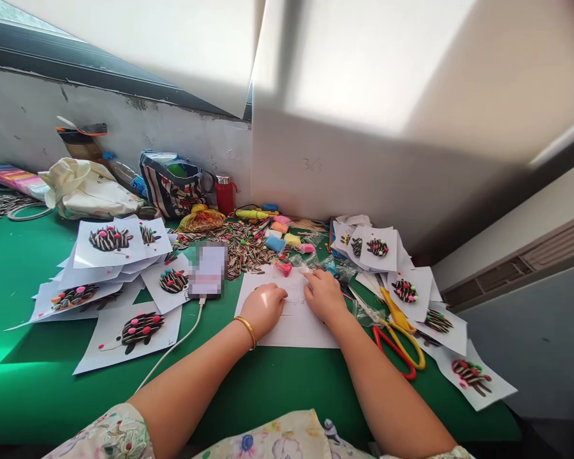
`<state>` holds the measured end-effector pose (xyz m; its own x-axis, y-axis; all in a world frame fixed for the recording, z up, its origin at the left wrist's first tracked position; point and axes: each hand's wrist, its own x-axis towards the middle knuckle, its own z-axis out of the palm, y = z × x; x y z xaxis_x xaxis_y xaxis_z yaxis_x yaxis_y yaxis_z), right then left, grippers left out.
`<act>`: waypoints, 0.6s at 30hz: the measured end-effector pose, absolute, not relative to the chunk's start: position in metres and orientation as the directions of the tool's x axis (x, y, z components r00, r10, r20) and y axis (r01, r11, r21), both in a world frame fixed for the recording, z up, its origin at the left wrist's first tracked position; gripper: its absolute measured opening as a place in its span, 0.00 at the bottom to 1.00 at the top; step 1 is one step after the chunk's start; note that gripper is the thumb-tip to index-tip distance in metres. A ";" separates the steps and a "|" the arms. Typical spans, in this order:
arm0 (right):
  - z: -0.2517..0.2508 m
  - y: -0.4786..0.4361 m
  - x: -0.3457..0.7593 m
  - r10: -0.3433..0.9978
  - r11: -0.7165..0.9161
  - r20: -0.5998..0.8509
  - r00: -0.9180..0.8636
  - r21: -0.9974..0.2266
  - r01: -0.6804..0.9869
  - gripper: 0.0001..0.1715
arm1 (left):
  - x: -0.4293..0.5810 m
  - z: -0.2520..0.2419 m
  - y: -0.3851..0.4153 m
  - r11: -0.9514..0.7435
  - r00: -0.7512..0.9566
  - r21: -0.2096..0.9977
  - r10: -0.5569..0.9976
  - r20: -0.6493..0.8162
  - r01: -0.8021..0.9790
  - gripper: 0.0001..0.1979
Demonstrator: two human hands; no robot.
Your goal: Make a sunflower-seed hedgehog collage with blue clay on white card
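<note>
Closest in, green tabletop [277, 389] under two bare forearms, gold bangle [247, 330] on the left wrist. Just beyond, left hand [264, 307] curled into a loose fist, knuckles up, resting on the white sheet [296, 328]; grip closed, nothing visible inside. Beside it, right hand [324, 294] pressing down near the sheet's far edge, fingers bent under; impossible to tell grip width or contents. Sheet itself flat on the tabletop, straight ahead, pinned under both hands. Likely feather-light, limp and easily creased, prone to sliding on the smooth green; best pinched gently at a free corner or edge. To the right, yellow and red scissors [399, 338] among loose papers. To the left, seed hedgehog pictures [138, 328] and a cabled phone [207, 270]. Farther back, scattered striped seeds [246, 245], coloured clay lumps [280, 239], then a striped bag [172, 185] against the wall.
</note>
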<state>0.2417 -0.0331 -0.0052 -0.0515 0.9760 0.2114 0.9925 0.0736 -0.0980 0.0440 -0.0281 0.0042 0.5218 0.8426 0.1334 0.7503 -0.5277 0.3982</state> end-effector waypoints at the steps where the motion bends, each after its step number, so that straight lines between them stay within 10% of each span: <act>1: -0.005 -0.032 0.241 0.977 0.080 0.207 -0.059 -0.092 0.993 0.20 | 0.043 0.002 -0.029 -0.526 0.515 0.408 0.845 0.145 0.747 0.12; 18: 0.004 0.012 0.240 0.992 0.124 0.002 -0.127 -0.244 0.962 0.13 | 0.031 -0.011 -0.028 -0.556 0.525 0.500 0.822 0.218 0.663 0.11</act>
